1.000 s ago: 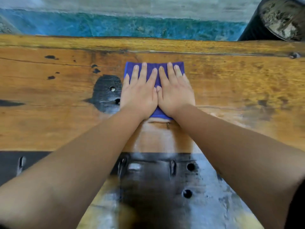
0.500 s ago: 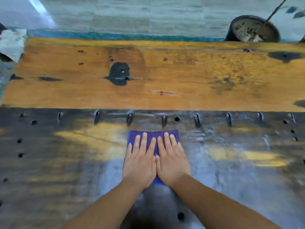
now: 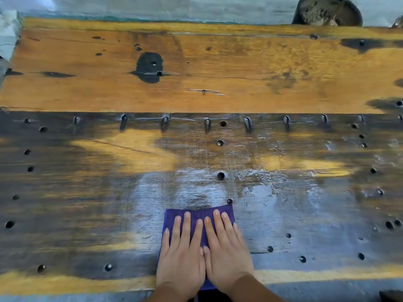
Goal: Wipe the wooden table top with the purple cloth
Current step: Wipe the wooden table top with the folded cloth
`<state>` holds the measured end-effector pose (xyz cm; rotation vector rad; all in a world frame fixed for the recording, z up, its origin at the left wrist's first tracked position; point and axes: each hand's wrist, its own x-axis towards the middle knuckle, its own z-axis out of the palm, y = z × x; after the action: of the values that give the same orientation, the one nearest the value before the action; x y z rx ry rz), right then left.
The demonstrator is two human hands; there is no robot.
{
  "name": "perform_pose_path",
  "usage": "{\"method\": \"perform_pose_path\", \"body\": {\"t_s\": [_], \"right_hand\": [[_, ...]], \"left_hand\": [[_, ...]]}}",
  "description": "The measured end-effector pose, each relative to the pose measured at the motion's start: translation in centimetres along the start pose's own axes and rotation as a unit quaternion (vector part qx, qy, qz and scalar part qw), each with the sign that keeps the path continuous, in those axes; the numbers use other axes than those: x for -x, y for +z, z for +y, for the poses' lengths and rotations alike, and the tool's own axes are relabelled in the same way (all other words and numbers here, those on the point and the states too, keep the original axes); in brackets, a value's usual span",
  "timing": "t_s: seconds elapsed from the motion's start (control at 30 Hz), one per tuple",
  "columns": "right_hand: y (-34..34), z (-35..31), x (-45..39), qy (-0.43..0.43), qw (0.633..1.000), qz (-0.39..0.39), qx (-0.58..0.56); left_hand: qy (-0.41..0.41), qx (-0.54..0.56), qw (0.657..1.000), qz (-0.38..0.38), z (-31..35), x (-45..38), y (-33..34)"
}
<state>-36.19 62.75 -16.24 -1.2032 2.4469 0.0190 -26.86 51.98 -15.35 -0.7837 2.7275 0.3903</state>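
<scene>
The purple cloth [image 3: 197,214] lies flat at the near edge of the wooden table top [image 3: 196,83], mostly covered by both hands. My left hand [image 3: 182,256] presses its left half with straight fingers. Beside it, thumbs touching, my right hand [image 3: 225,251] presses the right half, fingers straight too. The far plank is orange-brown with black stains; the near plank is dark, worn and shiny with wet streaks ahead of the cloth.
A row of bent nails [image 3: 207,124] runs along the seam between the planks, and several holes dot the near plank. A round black pot [image 3: 327,12] stands beyond the table's far right edge. The table's left edge meets pale ground [image 3: 8,35].
Both hands have pulled the cloth toward me, from the far orange plank across the seam to the near edge of the dark plank. A wet shiny trail lies ahead of it.
</scene>
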Motion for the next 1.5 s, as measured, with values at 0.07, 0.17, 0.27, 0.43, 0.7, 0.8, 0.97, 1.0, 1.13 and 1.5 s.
{"method": "perform_pose_path", "body": {"t_s": [0.07,0.17,0.27,0.43,0.7,0.8,0.97,1.0,1.13,1.5], "right_hand": [[0.4,0.0,0.0,-0.002,1.000,0.009,-0.005],[0.6,0.0,0.0,-0.004,1.000,0.029,-0.004],[0.5,0.0,0.2,-0.002,1.000,0.020,-0.008],[0.5,0.0,0.2,-0.002,0.999,0.032,-0.007],[-0.8,1.2,0.3,-0.011,0.999,0.021,-0.036],[-1.1,4.2,1.0,-0.033,0.999,0.025,-0.015],[-2.0,11.2,2.9,0.027,0.999,0.019,-0.005],[-1.9,11.9,3.1,0.037,0.999,0.021,-0.005],[-2.1,12.5,2.8,0.038,0.999,0.021,-0.005],[-4.1,13.3,-4.1,0.039,0.999,0.016,0.011]], "left_hand": [[0.001,0.007,1.000,-0.002,0.0,0.0,0.2],[0.007,0.006,1.000,-0.003,0.0,0.1,0.4],[0.009,0.006,1.000,0.011,0.1,0.1,0.5],[0.000,-0.001,0.999,0.032,0.2,-0.1,0.3],[-0.036,-0.034,0.999,0.012,2.5,0.2,-0.2],[-0.041,-0.022,0.999,0.005,5.3,-0.1,0.3],[0.001,-0.007,1.000,-0.012,12.1,-2.1,1.0],[0.008,-0.009,1.000,-0.015,12.8,-2.4,1.2],[0.012,-0.012,1.000,-0.023,13.1,-3.0,1.5],[-0.004,0.028,0.999,-0.035,11.8,-9.7,-0.2]]}}
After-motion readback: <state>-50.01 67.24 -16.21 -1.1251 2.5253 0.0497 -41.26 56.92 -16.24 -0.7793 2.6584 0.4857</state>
